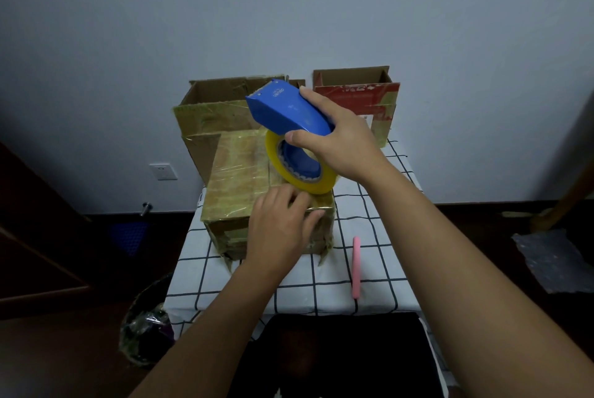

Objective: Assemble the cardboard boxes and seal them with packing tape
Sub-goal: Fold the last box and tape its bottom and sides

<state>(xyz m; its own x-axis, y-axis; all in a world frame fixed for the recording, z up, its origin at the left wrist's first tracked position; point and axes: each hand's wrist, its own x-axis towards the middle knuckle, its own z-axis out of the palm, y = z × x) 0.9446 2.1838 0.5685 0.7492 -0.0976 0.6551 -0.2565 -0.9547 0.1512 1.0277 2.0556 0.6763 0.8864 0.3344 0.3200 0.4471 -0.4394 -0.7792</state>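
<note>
The checked worktop (369, 214) carries a closed, heavily taped box (244, 185). Behind that box stand two open boxes, a brown one (209, 108) and a red-printed one (363, 95); their insides are hidden. Above the taped box, the right hand (337, 137) grips a blue tape dispenser (289, 111) with its yellow roll (302, 169). The left hand (283, 227) lies flat-fingered on its near edge.

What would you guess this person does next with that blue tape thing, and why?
Probably they draw the tape dispenser away across the closed box, laying a strip. The right hand grips it tilted above the box top, its yellow roll near the cardboard, while the left hand presses flat at the near top edge, seemingly pinning the tape end.
</note>
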